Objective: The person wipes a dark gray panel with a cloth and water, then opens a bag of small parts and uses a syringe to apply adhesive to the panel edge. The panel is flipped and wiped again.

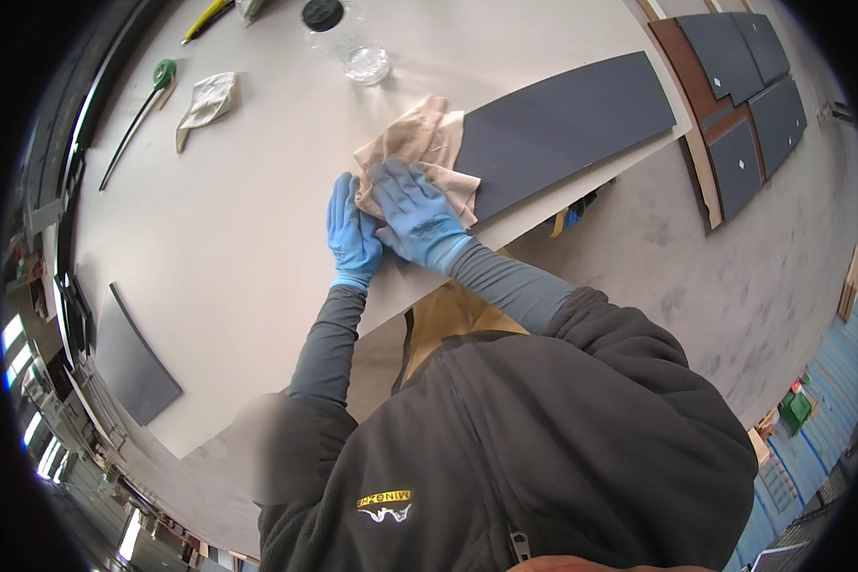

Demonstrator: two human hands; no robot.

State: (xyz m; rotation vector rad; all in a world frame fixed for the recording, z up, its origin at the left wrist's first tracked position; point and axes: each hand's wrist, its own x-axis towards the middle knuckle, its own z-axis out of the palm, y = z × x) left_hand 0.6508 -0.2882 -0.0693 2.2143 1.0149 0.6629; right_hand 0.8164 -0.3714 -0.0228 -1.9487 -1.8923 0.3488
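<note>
Basically, your right hand (418, 217) lies flat on the beige cloth (415, 135), fingers extended, likely pressing it onto the dark panel (567, 131) along the table's (210, 315) edge; your left hand (353, 234), fingers straight, sits by its left end, probably bracing; neither grips.

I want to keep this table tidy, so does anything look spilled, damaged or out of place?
Nothing looks clearly spilled or damaged. Slightly untidy: an off-white cloth lies loose toward the upper left of the table, away from the beige cloth under the right hand.
</note>
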